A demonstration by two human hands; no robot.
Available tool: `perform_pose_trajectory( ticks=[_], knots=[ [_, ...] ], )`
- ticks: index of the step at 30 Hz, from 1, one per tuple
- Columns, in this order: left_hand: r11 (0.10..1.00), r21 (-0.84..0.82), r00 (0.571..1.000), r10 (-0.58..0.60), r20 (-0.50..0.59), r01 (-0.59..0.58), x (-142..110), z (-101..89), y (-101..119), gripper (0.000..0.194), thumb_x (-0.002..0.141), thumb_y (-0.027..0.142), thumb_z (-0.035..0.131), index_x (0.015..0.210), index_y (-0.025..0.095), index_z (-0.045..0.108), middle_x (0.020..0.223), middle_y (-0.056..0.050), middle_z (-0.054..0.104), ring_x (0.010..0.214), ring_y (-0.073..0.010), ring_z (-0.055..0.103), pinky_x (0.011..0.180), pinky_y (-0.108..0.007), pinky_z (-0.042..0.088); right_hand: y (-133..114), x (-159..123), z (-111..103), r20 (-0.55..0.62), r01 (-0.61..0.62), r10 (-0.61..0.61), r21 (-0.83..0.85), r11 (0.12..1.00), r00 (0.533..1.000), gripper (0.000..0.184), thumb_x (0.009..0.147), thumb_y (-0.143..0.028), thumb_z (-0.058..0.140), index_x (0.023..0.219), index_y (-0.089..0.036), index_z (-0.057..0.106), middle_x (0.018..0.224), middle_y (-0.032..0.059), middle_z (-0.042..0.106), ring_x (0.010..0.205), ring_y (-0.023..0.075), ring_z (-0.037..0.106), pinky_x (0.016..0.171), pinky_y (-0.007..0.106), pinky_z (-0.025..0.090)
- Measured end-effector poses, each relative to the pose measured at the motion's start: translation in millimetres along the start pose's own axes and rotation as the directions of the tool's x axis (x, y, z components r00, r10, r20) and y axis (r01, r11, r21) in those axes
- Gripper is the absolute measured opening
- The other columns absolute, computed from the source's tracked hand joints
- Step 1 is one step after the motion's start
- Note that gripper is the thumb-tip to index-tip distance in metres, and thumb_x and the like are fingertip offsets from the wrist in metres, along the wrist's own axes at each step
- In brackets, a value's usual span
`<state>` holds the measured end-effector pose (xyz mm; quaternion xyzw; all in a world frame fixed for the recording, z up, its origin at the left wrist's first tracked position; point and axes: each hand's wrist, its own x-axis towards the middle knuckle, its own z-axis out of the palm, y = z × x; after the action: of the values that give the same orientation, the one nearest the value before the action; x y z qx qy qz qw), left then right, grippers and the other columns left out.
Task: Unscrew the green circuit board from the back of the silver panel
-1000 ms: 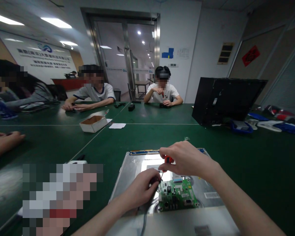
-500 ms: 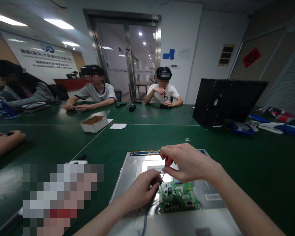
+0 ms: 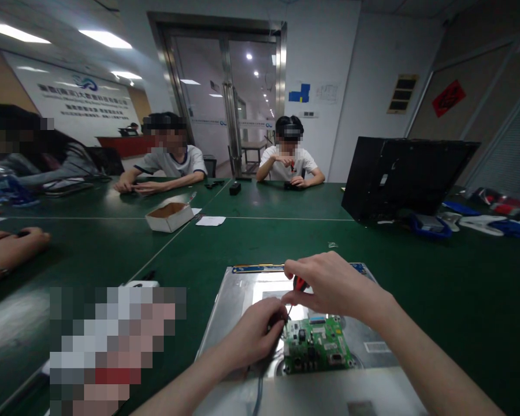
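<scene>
Right fingers (image 3: 301, 267) gripping screwdriver (image 3: 300, 284), green circuit board (image 3: 319, 342)

Looks dim, lit from ceiling lights (image 3: 106, 39) at upper left, darker toward the right. Glares off the metal panel (image 3: 233, 306), more softly off the green surface (image 3: 8, 315) at left. Stretches and blurs toward the edges; pixelates coarsely at lower left.

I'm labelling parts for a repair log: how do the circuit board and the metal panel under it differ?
Colour: the board is green, while the panel is silvery grey.
Size: the board is much smaller; the panel stretches well beyond it.
Surface: the board is crowded with small components, while the panel's visible metal is mostly plain and shiny.
Shared: both lie roughly flat, the board over the panel.
</scene>
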<state>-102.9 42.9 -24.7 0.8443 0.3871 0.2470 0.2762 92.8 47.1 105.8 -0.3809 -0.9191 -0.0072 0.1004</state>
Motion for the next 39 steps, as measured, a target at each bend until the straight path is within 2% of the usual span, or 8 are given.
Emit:
perform_pose_trajectory(
  ticks=[7, 14, 21, 27, 31, 34, 37, 39],
  knots=[
    [1.000, -0.014, 1.000, 0.016, 0.004, -0.016, 2.0, 0.3, -0.8, 0.012, 0.080, 0.011, 0.047, 0.086, 0.018, 0.055, 0.083, -0.004, 0.061, 0.073, -0.0192, 0.053, 0.065, -0.028, 0.041, -3.6, 4.2, 4.1, -0.020, 0.003, -0.004, -0.008, 1.000, 1.000, 0.009, 0.088, -0.028, 0.058, 0.091, -0.020, 0.057, 0.080, 0.0008, 0.069, 0.063, 0.0144, 0.058, 0.051, 0.028, 0.022],
    [0.998, -0.051, 1.000, 0.028, 0.010, -0.028, 2.5, 0.8, -2.6, 0.016, 0.080, 0.010, 0.047, 0.089, 0.017, 0.058, 0.085, -0.004, 0.061, 0.077, -0.0203, 0.054, 0.070, -0.030, 0.043, -4.1, 2.1, 2.2, -0.017, 0.012, -0.011, 0.082, 0.997, 1.000, 0.021, 0.082, -0.021, 0.060, 0.103, -0.019, 0.055, 0.086, 0.0011, 0.071, 0.067, 0.0149, 0.060, 0.054, 0.027, 0.026],
    [0.999, -0.019, 0.999, 0.033, 0.034, -0.032, 1.4, -2.8, 2.4, 0.013, 0.082, 0.011, 0.047, 0.086, 0.018, 0.057, 0.087, -0.004, 0.061, 0.079, -0.0204, 0.054, 0.069, -0.029, 0.042, -2.1, 2.9, 1.8, -0.009, -0.018, 0.018, -0.057, 0.998, 1.000, 0.026, 0.091, -0.046, 0.056, 0.085, -0.020, 0.059, 0.068, 0.0012, 0.067, 0.058, 0.0143, 0.056, 0.051, 0.028, 0.019],
    [1.000, -0.006, 0.999, 0.024, 0.043, -0.024, 0.5, -4.1, 2.4, 0.014, 0.081, 0.010, 0.047, 0.089, 0.018, 0.056, 0.086, -0.004, 0.061, 0.077, -0.0202, 0.053, 0.070, -0.030, 0.043, -3.3, 2.2, 1.5, -0.020, 0.001, -0.001, -0.026, 1.000, 1.000, 0.009, 0.087, -0.027, 0.056, 0.092, -0.019, 0.057, 0.073, 0.0008, 0.067, 0.059, 0.0131, 0.053, 0.050, 0.027, 0.021],
    [0.999, -0.030, 0.997, 0.042, 0.061, -0.040, 0.8, -3.6, -0.1, 0.017, 0.083, 0.011, 0.046, 0.095, 0.018, 0.057, 0.091, -0.005, 0.062, 0.081, -0.0208, 0.054, 0.074, -0.031, 0.044, -2.4, 0.2, 0.0, -0.025, 0.058, -0.057, 0.056, 0.997, 0.998, 0.015, 0.082, -0.020, 0.057, 0.097, -0.019, 0.055, 0.082, 0.0010, 0.067, 0.064, 0.0125, 0.054, 0.052, 0.025, 0.024],
    [0.999, -0.012, 0.998, 0.033, 0.054, -0.032, 0.7, -3.9, 1.1, 0.014, 0.083, 0.013, 0.046, 0.090, 0.018, 0.056, 0.087, -0.004, 0.061, 0.078, -0.0203, 0.054, 0.071, -0.030, 0.043, -1.5, 1.3, 0.2, -0.024, 0.044, -0.043, 0.029, 0.999, 0.999, 0.011, 0.087, -0.030, 0.058, 0.092, -0.020, 0.057, 0.079, 0.0011, 0.067, 0.063, 0.0132, 0.054, 0.052, 0.026, 0.023],
    [0.999, 0.017, 0.999, 0.030, 0.041, -0.031, 0.3, -5.0, 3.9, 0.011, 0.083, 0.013, 0.045, 0.085, 0.018, 0.055, 0.084, -0.004, 0.060, 0.076, -0.0199, 0.052, 0.068, -0.029, 0.042, -1.7, 4.2, 2.3, -0.019, -0.016, 0.015, -0.022, 1.000, 1.000, 0.028, 0.092, -0.046, 0.052, 0.082, -0.020, 0.059, 0.067, 0.0009, 0.065, 0.056, 0.0134, 0.052, 0.050, 0.027, 0.021],
    [0.999, 0.014, 0.999, 0.036, 0.041, -0.036, 0.1, -5.5, 5.1, 0.011, 0.082, 0.013, 0.045, 0.084, 0.018, 0.054, 0.084, -0.004, 0.060, 0.075, -0.0198, 0.052, 0.067, -0.029, 0.042, -2.3, 5.4, 3.7, -0.022, -0.031, 0.030, -0.043, 0.999, 0.999, 0.029, 0.094, -0.043, 0.050, 0.079, -0.020, 0.060, 0.064, 0.0011, 0.064, 0.054, 0.0131, 0.052, 0.050, 0.028, 0.020]
  ],
)
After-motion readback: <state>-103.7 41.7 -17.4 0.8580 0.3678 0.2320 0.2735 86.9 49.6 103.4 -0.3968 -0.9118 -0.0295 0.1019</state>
